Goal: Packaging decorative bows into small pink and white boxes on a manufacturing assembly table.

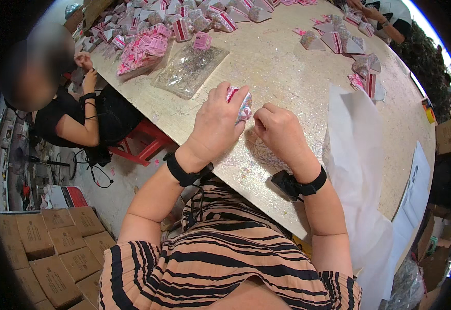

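My left hand is wrapped round a small glittery packet with a red and white band, above the near part of the table. Much of the packet is hidden by the fingers. Just to its right, my right hand is closed in a pinch, fingertips close to the packet's edge. What those fingertips hold, if anything, is too small to make out. A tangle of pale thin strands lies on the table below my right hand.
Ahead lie a clear plastic bag, a stack of pink cards and a heap of similar packets. More packets sit far right. White sheeting covers the table's right side. People sit at left and far right; cartons stand lower left.
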The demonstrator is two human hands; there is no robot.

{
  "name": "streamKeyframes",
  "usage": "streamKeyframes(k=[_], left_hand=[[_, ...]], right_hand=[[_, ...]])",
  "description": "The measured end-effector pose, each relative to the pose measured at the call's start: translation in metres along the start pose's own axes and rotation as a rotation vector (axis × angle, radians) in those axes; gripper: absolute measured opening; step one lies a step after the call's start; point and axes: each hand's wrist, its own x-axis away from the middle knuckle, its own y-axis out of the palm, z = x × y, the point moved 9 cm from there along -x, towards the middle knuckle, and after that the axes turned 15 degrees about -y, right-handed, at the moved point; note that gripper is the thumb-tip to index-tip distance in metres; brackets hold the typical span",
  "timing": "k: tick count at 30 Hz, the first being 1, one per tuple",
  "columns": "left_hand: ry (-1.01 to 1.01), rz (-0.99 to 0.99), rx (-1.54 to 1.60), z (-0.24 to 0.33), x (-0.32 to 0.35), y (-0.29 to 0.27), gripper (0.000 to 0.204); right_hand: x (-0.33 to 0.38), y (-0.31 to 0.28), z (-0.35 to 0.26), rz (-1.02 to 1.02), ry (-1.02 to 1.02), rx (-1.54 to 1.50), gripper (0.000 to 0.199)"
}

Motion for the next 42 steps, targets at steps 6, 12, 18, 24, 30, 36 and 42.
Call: streamKeyframes(k=[6,12,18,24,30,36,42], left_hand=[[0.012,0.020,-0.003,0.000,0.001,0.000,0.061],[-0.005,0.065,-0.032,0.003,0.002,-0.002,0.061],[-0.009,0.083,-0.048,0.009,0.003,-0.007,0.060],[-0.006,0.100,-0.039,0.009,0.003,-0.008,0.058],[0.000,0.131,-0.047,0.012,0.003,-0.010,0.057],[-0.008,0.160,-0.019,0.013,0.004,-0.014,0.058],[-0.006,0.147,-0.026,0.014,0.006,-0.013,0.059]], right_hand=[[0.000,-0.001,-0.001,0.006,-0.016,0.002,0.006],[0.000,-0.001,-0.001,0.005,-0.013,0.002,0.005],[0.001,-0.002,0.000,0.008,-0.009,0.029,0.005],[0.001,-0.003,0.001,0.024,-0.011,0.015,0.006],[0.001,-0.005,0.003,0.038,0.026,0.003,0.007],[0.001,-0.008,0.007,0.070,0.078,-0.053,0.006],[0.002,-0.010,0.011,0.118,0.122,-0.165,0.005]])
